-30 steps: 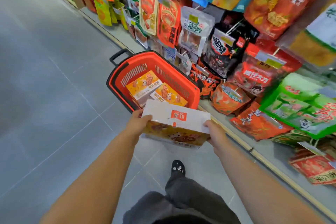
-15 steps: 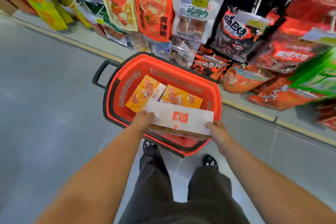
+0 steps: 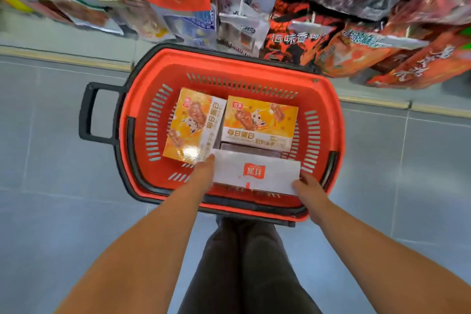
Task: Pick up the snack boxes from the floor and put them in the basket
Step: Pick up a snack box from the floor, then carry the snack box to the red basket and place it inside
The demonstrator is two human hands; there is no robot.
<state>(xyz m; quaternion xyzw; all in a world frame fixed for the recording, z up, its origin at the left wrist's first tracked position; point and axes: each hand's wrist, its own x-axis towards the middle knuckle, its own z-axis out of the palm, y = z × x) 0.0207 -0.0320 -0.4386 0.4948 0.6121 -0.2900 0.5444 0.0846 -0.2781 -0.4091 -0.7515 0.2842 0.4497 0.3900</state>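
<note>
A red shopping basket [image 3: 328, 120] with a black rim stands on the floor in front of me. Two orange-and-white snack boxes lie inside it, one on the left [image 3: 191, 122] and one on the right [image 3: 260, 122]. A third snack box [image 3: 254, 172], its white side with a red logo facing up, is low inside the basket's near end. My left hand [image 3: 204, 173] grips its left end and my right hand [image 3: 305, 191] grips its right end.
The basket's black handle [image 3: 88, 112] sticks out to the left. Hanging snack bags [image 3: 331, 33] fill the shelf just behind the basket, above a low kickboard [image 3: 63, 57]. Grey tiled floor [image 3: 51, 186] spreads on both sides. My dark trousers [image 3: 244, 262] are below the basket.
Both hands have carried the white-topped box forward and down, from above the basket's near rim into the basket. The view has tilted to look straight down on the basket.
</note>
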